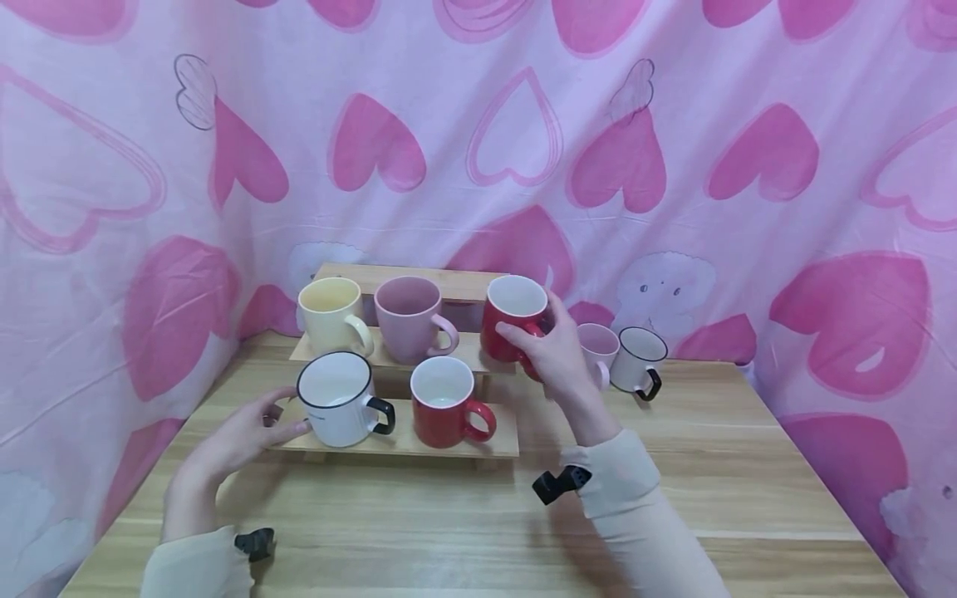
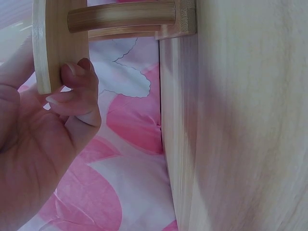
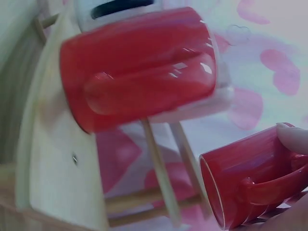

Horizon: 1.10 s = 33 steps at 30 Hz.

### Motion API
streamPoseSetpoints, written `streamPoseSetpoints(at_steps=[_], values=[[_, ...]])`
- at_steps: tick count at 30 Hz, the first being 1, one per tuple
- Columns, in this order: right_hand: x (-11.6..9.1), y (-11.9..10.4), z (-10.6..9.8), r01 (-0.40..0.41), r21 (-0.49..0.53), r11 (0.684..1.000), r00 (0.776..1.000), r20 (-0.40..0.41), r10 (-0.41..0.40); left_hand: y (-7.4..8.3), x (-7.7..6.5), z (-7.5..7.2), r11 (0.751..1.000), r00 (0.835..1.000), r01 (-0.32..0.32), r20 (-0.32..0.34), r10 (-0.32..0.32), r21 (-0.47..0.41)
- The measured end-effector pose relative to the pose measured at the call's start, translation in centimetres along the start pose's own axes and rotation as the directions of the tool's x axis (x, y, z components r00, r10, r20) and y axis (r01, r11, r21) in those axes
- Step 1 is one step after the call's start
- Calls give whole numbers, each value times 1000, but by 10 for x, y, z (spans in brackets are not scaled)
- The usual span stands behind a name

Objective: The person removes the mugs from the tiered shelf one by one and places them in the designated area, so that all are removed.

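Observation:
My right hand (image 1: 561, 357) holds a red mug (image 1: 495, 330) with a white inside at the right end of the rack's middle tier. The right wrist view shows this held mug (image 3: 231, 173) apart from the red mug (image 3: 139, 67) on the lower board. My left hand (image 1: 235, 436) is at the left end of the three-tier wooden rack (image 1: 504, 428). In the left wrist view its fingers (image 2: 79, 86) curl round the end of the lower board (image 2: 53, 53). On that tier stand a white black-rimmed mug (image 1: 336, 407) and the red mug (image 1: 437, 415).
A yellow mug (image 1: 329, 324) and a mauve mug (image 1: 407, 324) stand on the middle tier. Behind my right hand, a pink mug (image 1: 598, 345) and another white black-rimmed mug (image 1: 635, 361) stand on the wooden table (image 1: 673, 482). A heart-patterned curtain (image 1: 449, 166) hangs behind.

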State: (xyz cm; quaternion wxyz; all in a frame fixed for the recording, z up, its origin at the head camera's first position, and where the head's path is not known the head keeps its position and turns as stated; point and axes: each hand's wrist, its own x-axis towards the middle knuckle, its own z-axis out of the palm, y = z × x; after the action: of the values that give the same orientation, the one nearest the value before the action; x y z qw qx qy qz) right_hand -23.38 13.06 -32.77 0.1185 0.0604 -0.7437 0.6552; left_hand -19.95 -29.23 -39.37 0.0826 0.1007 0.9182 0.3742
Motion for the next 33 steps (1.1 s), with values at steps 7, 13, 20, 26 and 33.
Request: streamPoseSetpoints(at_steps=[7, 13, 20, 26, 33], values=[[-4, -6, -32, 36, -5, 999, 999, -36, -36, 1, -1, 0, 1000, 1000, 13, 1, -13, 2], [-11, -7, -64, 43, 13, 999, 996, -79, -42, 0, 0, 0, 1000, 1000, 9, -12, -9, 9], [-22, 2, -105, 44, -25, 999, 986, -162, -48, 0, -1, 0, 1000, 1000, 20, 8, -20, -5], [-29, 12, -141, 37, -1, 999, 970, -241, -36, 1, -2, 0, 1000, 1000, 21, 5, -21, -13], [-31, 27, -181, -40, -187, 981, 959, -283, -15, 0, -1, -1, 1000, 1000, 20, -2, -20, 1]])
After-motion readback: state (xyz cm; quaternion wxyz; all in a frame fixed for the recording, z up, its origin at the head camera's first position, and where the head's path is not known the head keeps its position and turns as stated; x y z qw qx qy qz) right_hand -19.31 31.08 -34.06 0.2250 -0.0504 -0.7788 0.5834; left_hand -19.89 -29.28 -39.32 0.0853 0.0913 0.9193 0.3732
